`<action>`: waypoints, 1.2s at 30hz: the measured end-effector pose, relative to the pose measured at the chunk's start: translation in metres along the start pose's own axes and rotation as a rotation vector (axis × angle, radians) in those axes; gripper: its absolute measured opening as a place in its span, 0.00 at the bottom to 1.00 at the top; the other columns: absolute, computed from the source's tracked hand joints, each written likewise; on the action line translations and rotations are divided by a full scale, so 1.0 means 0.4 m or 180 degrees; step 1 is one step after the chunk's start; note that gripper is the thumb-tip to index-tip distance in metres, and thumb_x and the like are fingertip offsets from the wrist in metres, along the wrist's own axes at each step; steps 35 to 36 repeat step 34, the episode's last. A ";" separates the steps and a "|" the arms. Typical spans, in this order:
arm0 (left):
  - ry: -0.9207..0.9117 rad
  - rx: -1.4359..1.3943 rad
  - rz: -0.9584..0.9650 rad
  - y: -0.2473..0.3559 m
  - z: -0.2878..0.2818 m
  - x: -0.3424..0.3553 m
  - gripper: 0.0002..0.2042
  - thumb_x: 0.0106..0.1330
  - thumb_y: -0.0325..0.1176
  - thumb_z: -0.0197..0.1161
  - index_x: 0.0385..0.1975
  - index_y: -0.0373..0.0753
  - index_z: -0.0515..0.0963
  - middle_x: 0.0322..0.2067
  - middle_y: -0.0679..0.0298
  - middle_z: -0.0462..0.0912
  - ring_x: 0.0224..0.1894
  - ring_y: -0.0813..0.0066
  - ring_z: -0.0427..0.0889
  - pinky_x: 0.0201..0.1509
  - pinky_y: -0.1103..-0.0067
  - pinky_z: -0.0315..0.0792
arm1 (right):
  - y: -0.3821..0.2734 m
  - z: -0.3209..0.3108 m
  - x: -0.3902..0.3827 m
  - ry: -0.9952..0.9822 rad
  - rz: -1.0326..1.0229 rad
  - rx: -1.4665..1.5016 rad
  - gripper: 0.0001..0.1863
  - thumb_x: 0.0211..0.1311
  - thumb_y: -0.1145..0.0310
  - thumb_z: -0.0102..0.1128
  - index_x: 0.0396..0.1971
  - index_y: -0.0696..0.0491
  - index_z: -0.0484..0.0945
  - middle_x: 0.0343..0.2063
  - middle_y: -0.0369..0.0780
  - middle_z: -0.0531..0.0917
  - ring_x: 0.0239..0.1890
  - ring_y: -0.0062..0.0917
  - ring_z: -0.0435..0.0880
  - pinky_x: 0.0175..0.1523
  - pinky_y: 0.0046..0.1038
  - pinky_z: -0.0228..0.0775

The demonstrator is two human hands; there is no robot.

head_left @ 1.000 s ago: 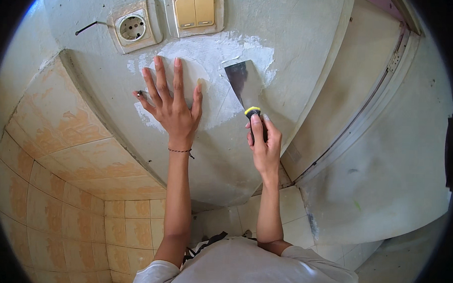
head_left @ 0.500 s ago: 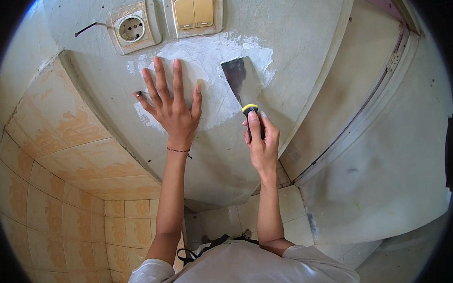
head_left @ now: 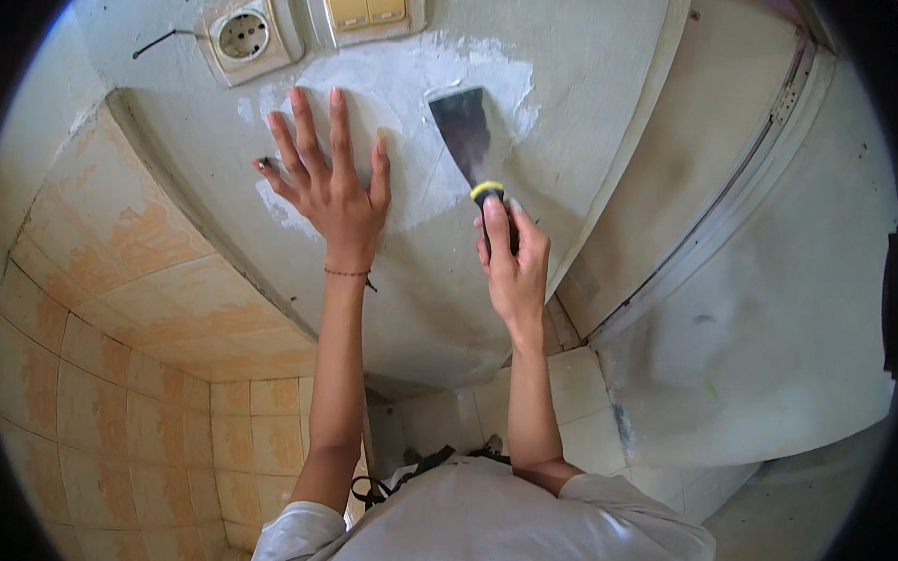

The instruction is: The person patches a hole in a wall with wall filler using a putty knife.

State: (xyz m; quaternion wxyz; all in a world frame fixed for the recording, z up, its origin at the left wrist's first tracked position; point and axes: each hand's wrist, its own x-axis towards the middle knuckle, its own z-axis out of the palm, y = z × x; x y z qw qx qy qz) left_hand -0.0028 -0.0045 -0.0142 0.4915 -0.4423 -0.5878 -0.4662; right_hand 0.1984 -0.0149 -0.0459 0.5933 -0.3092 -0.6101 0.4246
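My left hand [head_left: 341, 188] lies flat on the grey wall [head_left: 429, 300], fingers spread over the left part of a white filler patch [head_left: 417, 72]. A dark ring shows on its little finger, and a thin braided bracelet circles the wrist. My right hand [head_left: 514, 258] is wrapped round the black handle of a putty knife [head_left: 461, 128], which has a yellow collar. The thumb lies along the handle. Its broad metal blade points up and a little left, over the right half of the patch; whether the whole edge touches the wall, I cannot tell.
Above my left hand sit a socket [head_left: 243, 36] and a double light switch [head_left: 365, 3]. A thin dark rod [head_left: 156, 43] sticks out beside the socket. Orange-patterned tiles [head_left: 152, 280] cover the lower left. To the right stands a door frame [head_left: 759, 183]; floor tiles [head_left: 564, 393] lie below.
The whole view has shifted, so wall, socket and switch appear higher and slightly left. My left hand keeps its place on the wall; the putty knife has moved only slightly against the patch.
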 end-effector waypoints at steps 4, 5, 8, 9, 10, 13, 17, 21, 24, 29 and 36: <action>0.0037 -0.0020 0.0008 -0.002 0.000 -0.002 0.30 0.72 0.52 0.59 0.74 0.57 0.70 0.78 0.62 0.61 0.82 0.56 0.51 0.82 0.54 0.24 | -0.004 0.005 -0.002 -0.0042 0.0010 0.0083 0.22 0.79 0.54 0.56 0.29 0.58 0.77 0.20 0.32 0.74 0.18 0.11 0.68 0.23 0.21 0.56; 0.0025 0.0017 0.0045 0.001 -0.001 -0.006 0.29 0.74 0.52 0.56 0.74 0.54 0.69 0.78 0.61 0.60 0.82 0.57 0.51 0.82 0.55 0.23 | -0.002 0.007 -0.004 0.0045 -0.0008 0.0130 0.24 0.78 0.53 0.56 0.26 0.57 0.75 0.14 0.31 0.70 0.17 0.13 0.67 0.24 0.23 0.56; 0.0033 0.0059 0.0101 0.001 0.004 -0.007 0.29 0.76 0.52 0.53 0.75 0.51 0.68 0.78 0.59 0.60 0.82 0.57 0.50 0.82 0.57 0.23 | 0.012 0.001 -0.014 0.0031 -0.0021 0.0049 0.24 0.78 0.53 0.57 0.26 0.57 0.75 0.14 0.31 0.70 0.18 0.13 0.67 0.23 0.24 0.56; 0.0040 0.0060 0.0117 0.001 0.004 -0.008 0.29 0.76 0.52 0.53 0.75 0.51 0.68 0.78 0.59 0.60 0.82 0.57 0.50 0.82 0.57 0.23 | 0.008 -0.001 -0.010 0.0029 -0.0015 0.0053 0.24 0.78 0.53 0.57 0.26 0.57 0.75 0.14 0.31 0.70 0.18 0.13 0.67 0.23 0.24 0.56; 0.0036 0.0062 0.0120 0.001 0.003 -0.007 0.29 0.76 0.52 0.53 0.75 0.51 0.68 0.78 0.59 0.60 0.82 0.57 0.50 0.82 0.57 0.23 | -0.001 -0.002 0.000 0.0007 -0.0074 -0.0010 0.23 0.78 0.54 0.57 0.26 0.57 0.75 0.14 0.31 0.71 0.18 0.12 0.67 0.23 0.24 0.56; 0.0050 0.0047 0.0112 -0.003 0.000 -0.002 0.29 0.76 0.52 0.53 0.75 0.50 0.68 0.78 0.59 0.60 0.82 0.57 0.50 0.82 0.57 0.22 | -0.006 -0.004 -0.003 -0.0022 -0.0116 -0.0070 0.23 0.78 0.55 0.57 0.26 0.57 0.75 0.14 0.31 0.71 0.18 0.12 0.66 0.24 0.24 0.56; 0.0110 -0.0046 0.0043 -0.003 0.009 -0.010 0.29 0.73 0.52 0.57 0.73 0.56 0.70 0.78 0.61 0.61 0.82 0.56 0.51 0.82 0.54 0.23 | 0.015 -0.017 -0.019 -0.0016 -0.0055 -0.0068 0.23 0.79 0.55 0.56 0.26 0.58 0.74 0.14 0.31 0.70 0.18 0.13 0.66 0.24 0.24 0.56; 0.0055 -0.0016 0.0019 0.006 0.006 -0.003 0.29 0.73 0.52 0.57 0.74 0.55 0.69 0.78 0.61 0.61 0.82 0.56 0.50 0.82 0.54 0.23 | 0.006 -0.004 -0.003 -0.0048 -0.0030 0.0046 0.24 0.79 0.54 0.56 0.26 0.58 0.75 0.14 0.31 0.70 0.18 0.13 0.66 0.24 0.24 0.56; 0.0055 0.0003 0.0018 -0.001 0.006 -0.004 0.30 0.73 0.52 0.57 0.74 0.55 0.69 0.78 0.61 0.61 0.82 0.56 0.50 0.82 0.54 0.23 | 0.021 0.004 -0.003 -0.0074 -0.0143 0.0030 0.23 0.79 0.55 0.57 0.28 0.59 0.77 0.14 0.31 0.70 0.19 0.12 0.65 0.24 0.24 0.55; 0.0039 0.0018 0.0009 -0.002 0.005 -0.007 0.30 0.73 0.52 0.57 0.74 0.55 0.69 0.78 0.61 0.61 0.82 0.56 0.50 0.82 0.55 0.23 | 0.020 0.013 -0.013 -0.0082 -0.0087 -0.0056 0.21 0.78 0.58 0.58 0.28 0.60 0.76 0.14 0.33 0.70 0.20 0.12 0.64 0.24 0.27 0.55; 0.0051 0.0049 0.0027 -0.009 0.000 0.002 0.30 0.73 0.52 0.57 0.74 0.55 0.69 0.78 0.60 0.60 0.82 0.55 0.50 0.82 0.55 0.24 | 0.024 0.016 -0.005 -0.0175 -0.0243 -0.0098 0.20 0.78 0.57 0.58 0.32 0.60 0.80 0.16 0.34 0.73 0.20 0.12 0.68 0.25 0.23 0.58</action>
